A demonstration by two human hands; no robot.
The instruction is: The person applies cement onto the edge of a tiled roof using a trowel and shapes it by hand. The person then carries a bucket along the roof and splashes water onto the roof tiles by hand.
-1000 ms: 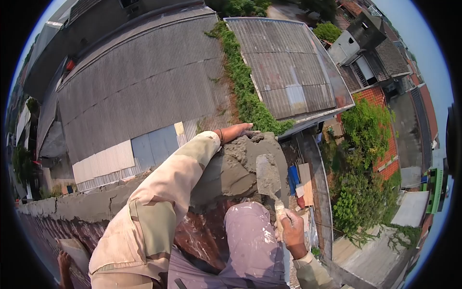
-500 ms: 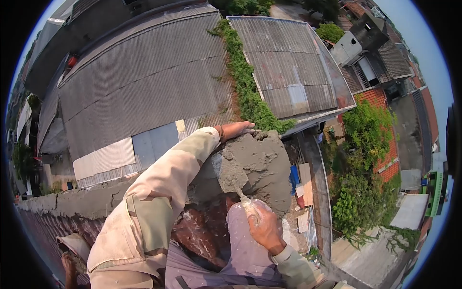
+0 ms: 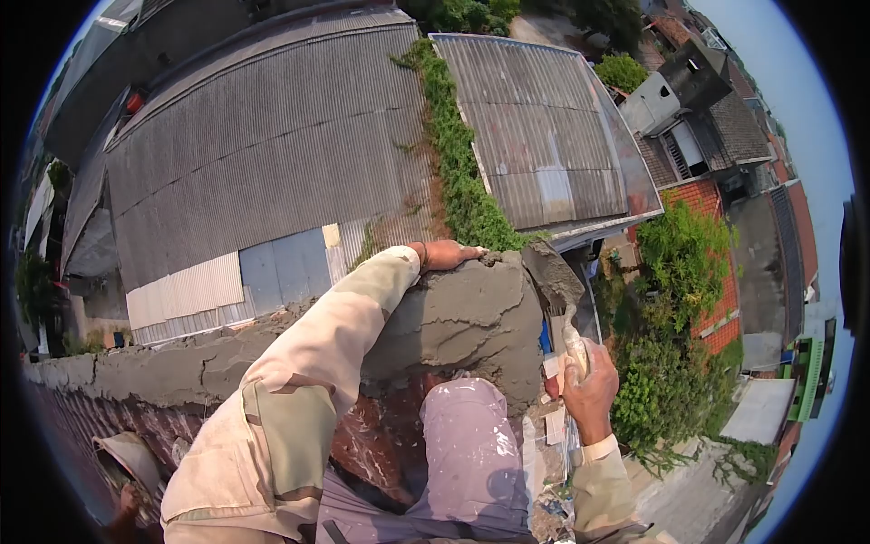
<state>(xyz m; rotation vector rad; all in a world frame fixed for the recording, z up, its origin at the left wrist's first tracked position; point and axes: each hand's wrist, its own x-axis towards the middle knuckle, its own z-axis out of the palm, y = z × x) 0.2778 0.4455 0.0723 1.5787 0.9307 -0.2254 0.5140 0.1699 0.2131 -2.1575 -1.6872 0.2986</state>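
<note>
My right hand (image 3: 589, 390) grips the pale, spattered handle of a trowel (image 3: 555, 279). The trowel's mortar-coated blade is at the right end of a wall top covered in wet grey mortar (image 3: 462, 313). Along the far edge of this mortar lies my left hand (image 3: 450, 256), its fingers stretched to the right and holding nothing visible. Cracks and rough lumps show in the mortar surface. My knee (image 3: 467, 412), in paint-spotted purplish trousers, is just in front of the wall.
A mortar-topped ledge (image 3: 163, 367) runs off to the left. Below it are reddish-brown corrugated sheets (image 3: 68, 422). At lower left, another person's arm shows beside a pale rounded object (image 3: 136, 458). Beyond the wall, far below, lie corrugated roofs (image 3: 272, 163) and trees (image 3: 680, 263).
My right hand has moved the trowel up and to the right, from the top face of the mortar to its right end. My left hand stays at the far edge.
</note>
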